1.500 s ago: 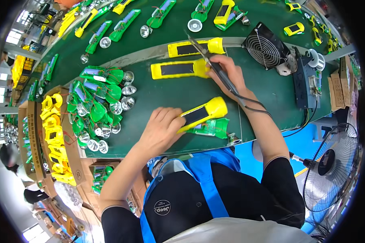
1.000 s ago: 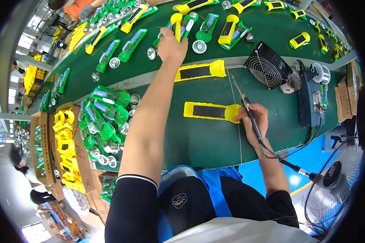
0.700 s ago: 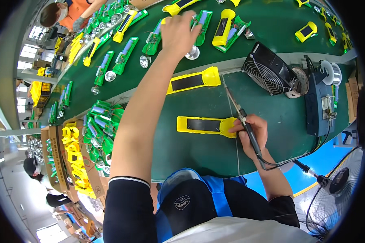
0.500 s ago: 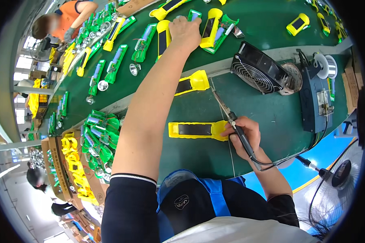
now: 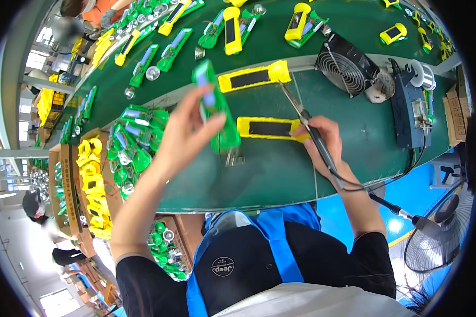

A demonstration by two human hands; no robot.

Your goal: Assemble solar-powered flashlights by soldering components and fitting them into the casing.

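Observation:
My left hand (image 5: 182,132) grips a green lamp housing (image 5: 228,134) with a pale blue cell in it, raised above the bench and smeared by motion. A small shiny part (image 5: 235,157) shows just below it. In my right hand (image 5: 327,138) is a soldering iron (image 5: 305,114), its tip pointing up and away. The fingertips of that hand meet the right end of a yellow housing (image 5: 243,128) with a dark panel, which lies on the bench. Farther off, a second yellow housing (image 5: 225,83) lies near the iron's tip.
A black fan (image 5: 344,71) and a blue-grey box with a solder spool (image 5: 422,79) stand at the right. Green housings (image 5: 135,134) are heaped at the left, beside a carton of yellow housings (image 5: 93,185). More lamps (image 5: 231,31) lie along the far green belt (image 5: 349,24).
My left hand has come back from the far belt toward me, carrying a green housing. The right hand still holds the iron beside the nearer yellow housing.

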